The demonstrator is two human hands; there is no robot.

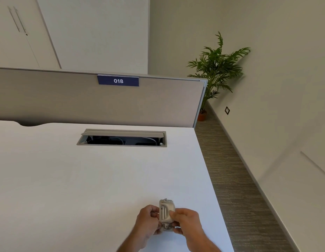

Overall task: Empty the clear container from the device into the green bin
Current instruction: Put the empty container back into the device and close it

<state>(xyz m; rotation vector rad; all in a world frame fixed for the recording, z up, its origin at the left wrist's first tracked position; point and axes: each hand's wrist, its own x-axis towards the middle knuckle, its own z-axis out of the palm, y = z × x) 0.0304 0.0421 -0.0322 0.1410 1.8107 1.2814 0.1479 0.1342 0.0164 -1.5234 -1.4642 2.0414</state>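
near the front edge of the white desk, both hands meet around a small beige device held just above the desktop. left hand closes on its left side, fingers curled against the casing; right hand closes on the right side, fingertips pressed on the front face beside two pale vertical slots. the device stands roughly upright, a small metal bit showing at its top and another piece at its bottom between the thumbs. whether a clear container sits in it i cannot tell — too small and partly covered by the fingers.

farther back on the desk an open cable hatch shows dark cables inside, its flap raised along the rear edge. behind the desk stands a grey partition with a blue tag reading 018 at its top edge. at right, past the desk's edge, striped carpet runs along a pale wall to a potted plant in the corner — well apart from the hands.
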